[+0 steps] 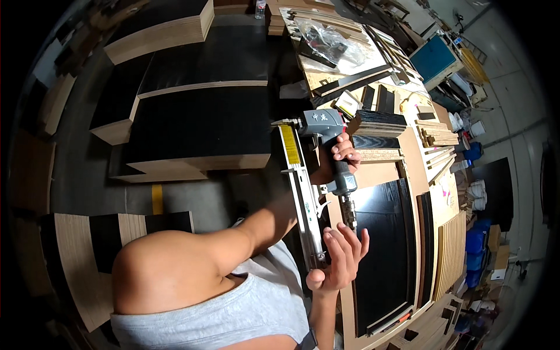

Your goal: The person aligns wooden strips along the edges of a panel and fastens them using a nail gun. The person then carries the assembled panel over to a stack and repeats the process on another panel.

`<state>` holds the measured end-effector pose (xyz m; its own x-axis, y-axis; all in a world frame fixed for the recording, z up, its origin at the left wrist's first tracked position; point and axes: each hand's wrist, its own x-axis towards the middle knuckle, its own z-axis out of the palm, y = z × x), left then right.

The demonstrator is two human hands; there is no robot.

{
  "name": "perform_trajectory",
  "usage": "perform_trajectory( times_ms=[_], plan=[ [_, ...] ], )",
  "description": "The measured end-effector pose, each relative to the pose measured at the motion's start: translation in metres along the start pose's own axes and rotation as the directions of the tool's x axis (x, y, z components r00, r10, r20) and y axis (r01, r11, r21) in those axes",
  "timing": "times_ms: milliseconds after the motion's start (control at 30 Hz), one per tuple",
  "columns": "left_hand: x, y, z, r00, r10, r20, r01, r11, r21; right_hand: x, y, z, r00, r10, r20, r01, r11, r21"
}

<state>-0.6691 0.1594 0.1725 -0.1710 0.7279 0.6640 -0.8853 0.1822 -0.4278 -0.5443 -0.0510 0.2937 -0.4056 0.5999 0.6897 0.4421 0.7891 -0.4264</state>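
Observation:
A grey and black pneumatic staple gun [324, 121] is held up in front of me. My left hand [346, 150] has its fingers wrapped round the black handle. The long silver magazine [303, 204] runs down from the gun's head, and a yellow strip of fasteners [290, 146] shows in its upper part. My right hand [343, 256] is beside the magazine's lower end, its fingers apart and slightly curled. Its thumb lies near that end; whether it touches cannot be made out. A metal air coupling [349, 210] sticks out below the handle.
On the right, a workbench carries a black panel [382, 251], stacked black-faced strips [379, 125], wooden strips [437, 134], a small box [349, 104] and clear plastic wrap [332, 44]. Large black-topped boxes [201, 122] stand on the left. A striped stack [81, 256] sits near my left shoulder.

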Motion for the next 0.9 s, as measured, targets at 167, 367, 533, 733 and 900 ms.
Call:
perform_trajectory(
  times_ms=[167, 367, 533, 733, 900],
  plan=[
    [-0.012, -0.041, -0.01, 0.982, -0.144, -0.119, 0.15, 0.988, 0.04, 0.041, 0.025, 0.046, 0.999, 0.038, -0.039, -0.043, 0.991, -0.127],
    [-0.064, -0.026, 0.019, 0.924, 0.046, -0.381, 0.077, 0.95, 0.301, 0.028, 0.037, 0.04, 0.992, 0.108, 0.072, -0.099, 0.989, -0.114],
    [-0.075, -0.007, -0.03, 0.993, 0.006, -0.117, 0.016, 0.982, 0.19, -0.021, -0.008, -0.014, 0.98, 0.014, -0.201, -0.031, 0.996, -0.082],
    [-0.084, -0.043, -0.005, 0.914, 0.051, -0.403, 0.164, 0.861, 0.482, 0.032, 0.042, 0.059, 0.988, 0.036, -0.148, -0.073, 0.965, -0.252],
    [-0.107, -0.021, -0.008, 0.79, 0.093, -0.606, 0.31, 0.793, 0.524, -0.009, 0.035, -0.008, 0.987, 0.056, -0.151, -0.069, 0.994, -0.079]
  ],
)
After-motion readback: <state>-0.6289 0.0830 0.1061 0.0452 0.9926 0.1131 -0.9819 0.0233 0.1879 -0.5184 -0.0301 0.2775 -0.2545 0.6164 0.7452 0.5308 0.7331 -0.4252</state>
